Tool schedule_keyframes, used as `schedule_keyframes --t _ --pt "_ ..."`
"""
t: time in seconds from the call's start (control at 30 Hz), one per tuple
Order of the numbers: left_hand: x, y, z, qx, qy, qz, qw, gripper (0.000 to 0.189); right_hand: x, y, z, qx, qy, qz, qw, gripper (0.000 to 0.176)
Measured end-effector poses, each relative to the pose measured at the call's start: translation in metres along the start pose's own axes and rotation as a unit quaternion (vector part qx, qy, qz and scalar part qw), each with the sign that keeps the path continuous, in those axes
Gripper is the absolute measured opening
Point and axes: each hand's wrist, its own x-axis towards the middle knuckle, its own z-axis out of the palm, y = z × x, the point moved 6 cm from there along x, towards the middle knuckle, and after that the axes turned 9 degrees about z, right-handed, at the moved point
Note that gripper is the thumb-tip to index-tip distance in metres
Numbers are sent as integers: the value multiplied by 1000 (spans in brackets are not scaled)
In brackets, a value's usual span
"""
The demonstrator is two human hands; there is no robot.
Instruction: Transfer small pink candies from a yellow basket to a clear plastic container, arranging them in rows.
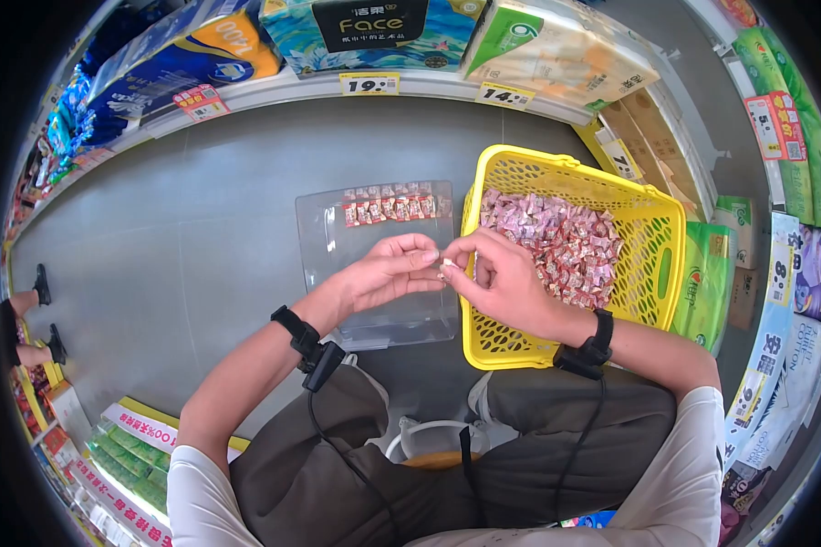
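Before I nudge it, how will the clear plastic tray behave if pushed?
The clear plastic tray is probably stiff: its walls stand straight. It seems light for its size, looking thin-walled with mostly small wrapped candies inside. These appear loose, so a hard shove might scatter their row.

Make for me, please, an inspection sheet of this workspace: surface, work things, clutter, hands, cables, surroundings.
Surface: grey floor, faint seams showing.
Work things: clear tray, small packets lined up toward its far side; yellow basket holding a loose heap of packets.
Clutter: green pack right of the basket.
Hands: left hand and right hand meet at the fingertips; something small and pale there, too small to identify.
Cables: left cable and right cable run from the wrist devices over the trousers.
Surroundings: shelves with paper packs and price tags; another person's feet at left.
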Motion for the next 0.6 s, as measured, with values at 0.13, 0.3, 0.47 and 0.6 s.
schedule_keyframes --t 0.13,0.3,0.47,0.6 --pt "-5 2 10 -42 -27 -62 997 20 3 2 -3 8 22 31 999 18" --pt "-8 1 17 1 -59 -62 996 22 2 18 -1 106 13 108 988 22" --pt "-3 -3 2 5 -31 -30 999 19 3 24 1 68 18 64 995 22" --pt "2 5 3 2 11 0 1000 20 4 26 2 124 9 87 988 22"
